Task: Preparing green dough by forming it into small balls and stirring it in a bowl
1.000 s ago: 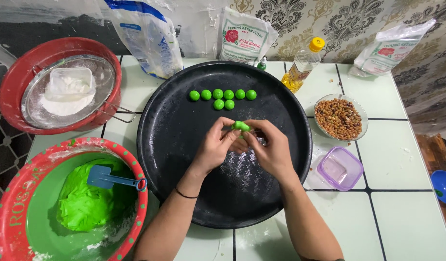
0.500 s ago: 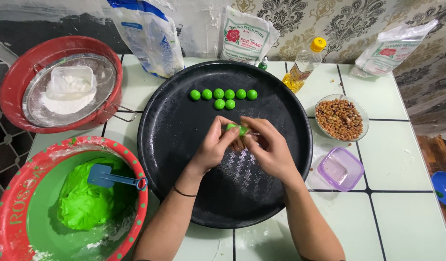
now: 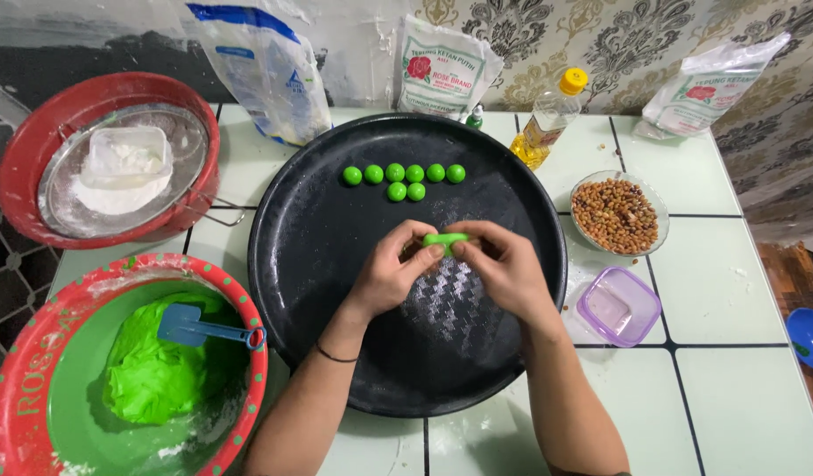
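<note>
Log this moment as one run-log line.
left hand + right hand: pinching green dough piece | above black tray | green balls on tray

Balls (image 3: 404, 177) are lying at twelve o'clock on the tray (image 3: 318, 256). A bowl of nuts (image 3: 618, 212) is sitting at three o'clock, a dough basin (image 3: 36, 379) at eight, a flour sieve (image 3: 115, 172) at ten.

Fingers (image 3: 428, 251) cover most of the green dough piece (image 3: 445, 238). Frame edges crop the blue bowl (image 3: 809, 338) and both forearms.
</note>
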